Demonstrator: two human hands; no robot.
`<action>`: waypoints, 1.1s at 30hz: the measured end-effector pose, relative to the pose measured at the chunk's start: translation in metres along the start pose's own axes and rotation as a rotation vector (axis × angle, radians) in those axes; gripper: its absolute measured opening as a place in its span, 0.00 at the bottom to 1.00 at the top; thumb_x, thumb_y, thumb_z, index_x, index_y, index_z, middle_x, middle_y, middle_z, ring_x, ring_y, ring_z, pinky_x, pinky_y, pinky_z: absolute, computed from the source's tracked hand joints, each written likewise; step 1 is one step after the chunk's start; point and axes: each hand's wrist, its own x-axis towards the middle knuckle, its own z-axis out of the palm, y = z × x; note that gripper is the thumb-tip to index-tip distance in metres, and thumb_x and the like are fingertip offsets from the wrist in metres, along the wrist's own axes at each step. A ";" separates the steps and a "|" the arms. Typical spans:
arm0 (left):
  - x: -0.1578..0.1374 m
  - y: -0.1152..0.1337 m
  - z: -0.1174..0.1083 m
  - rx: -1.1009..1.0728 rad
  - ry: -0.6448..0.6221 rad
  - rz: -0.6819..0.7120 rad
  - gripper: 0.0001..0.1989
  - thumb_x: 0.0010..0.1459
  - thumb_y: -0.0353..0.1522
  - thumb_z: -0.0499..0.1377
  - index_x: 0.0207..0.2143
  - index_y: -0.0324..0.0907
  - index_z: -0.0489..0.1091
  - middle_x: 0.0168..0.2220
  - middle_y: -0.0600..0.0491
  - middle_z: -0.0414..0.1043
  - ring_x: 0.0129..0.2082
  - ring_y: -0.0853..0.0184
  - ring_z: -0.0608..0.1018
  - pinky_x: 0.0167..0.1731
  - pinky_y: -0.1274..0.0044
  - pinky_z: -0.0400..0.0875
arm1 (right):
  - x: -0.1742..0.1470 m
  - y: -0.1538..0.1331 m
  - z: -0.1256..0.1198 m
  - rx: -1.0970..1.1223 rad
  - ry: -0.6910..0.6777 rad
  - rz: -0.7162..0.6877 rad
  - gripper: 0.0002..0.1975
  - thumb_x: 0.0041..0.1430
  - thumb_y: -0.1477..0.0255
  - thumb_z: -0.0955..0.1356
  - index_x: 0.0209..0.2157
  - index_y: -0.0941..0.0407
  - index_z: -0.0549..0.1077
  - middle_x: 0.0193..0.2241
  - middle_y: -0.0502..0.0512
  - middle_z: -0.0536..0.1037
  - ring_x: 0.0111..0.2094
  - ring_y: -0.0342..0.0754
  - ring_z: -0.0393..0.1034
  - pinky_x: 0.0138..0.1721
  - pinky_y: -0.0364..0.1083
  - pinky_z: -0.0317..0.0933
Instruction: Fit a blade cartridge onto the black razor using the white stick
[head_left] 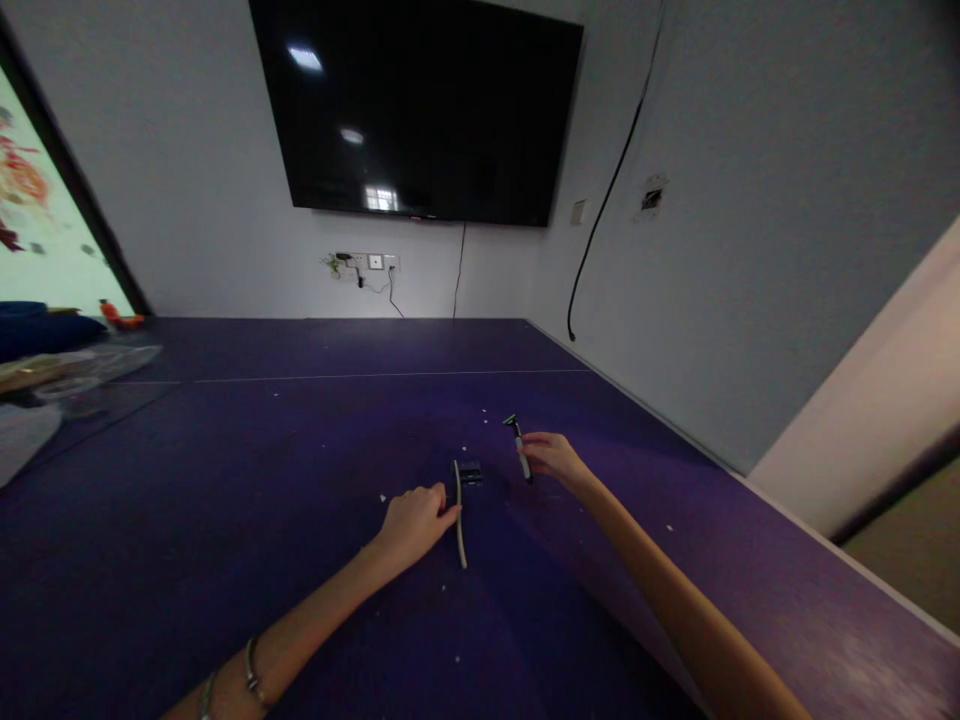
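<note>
My right hand [551, 455] pinches a razor [523, 452] by its grey handle, the small dark head tilted up and away to the left. Just left of centre, my left hand [416, 520] has thumb and fingers closed on a slim, slightly curved pale stick [461, 535]. This stick stands out lengthwise above and below the fingertips. Close beside its upper end is a small dark rectangular piece [470, 474]; whether the two are joined I cannot tell. A gap separates the razor from the stick.
Both hands are over a wide dark purple surface [315, 440] with small white specks. Clear plastic wrap [112, 365] and dark blue cloth [45, 330] lie at far left, near an orange object [120, 316]. A black cable [611, 190] hangs at right; a television [427, 110] is on the wall.
</note>
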 end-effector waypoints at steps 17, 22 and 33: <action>0.014 0.018 0.015 0.097 -0.072 -0.054 0.19 0.57 0.40 0.48 0.31 0.38 0.74 0.32 0.44 0.76 0.35 0.57 0.77 0.34 0.69 0.69 | 0.010 0.053 -0.083 -0.733 0.197 -0.049 0.09 0.42 0.75 0.66 0.26 0.60 0.79 0.22 0.53 0.78 0.28 0.47 0.72 0.25 0.38 0.57; 0.015 0.020 0.017 0.087 -0.078 -0.066 0.20 0.58 0.39 0.47 0.32 0.38 0.74 0.33 0.44 0.76 0.35 0.57 0.78 0.34 0.70 0.69 | 0.010 0.052 -0.081 -0.830 0.192 -0.055 0.09 0.40 0.78 0.67 0.26 0.59 0.79 0.22 0.53 0.78 0.27 0.46 0.72 0.24 0.37 0.57; 0.012 0.017 0.014 0.061 -0.041 -0.033 0.18 0.59 0.36 0.46 0.31 0.39 0.73 0.33 0.45 0.76 0.34 0.58 0.78 0.32 0.70 0.69 | -0.003 0.036 -0.074 -0.821 0.224 -0.149 0.11 0.43 0.78 0.66 0.30 0.59 0.78 0.28 0.58 0.78 0.33 0.50 0.73 0.31 0.41 0.62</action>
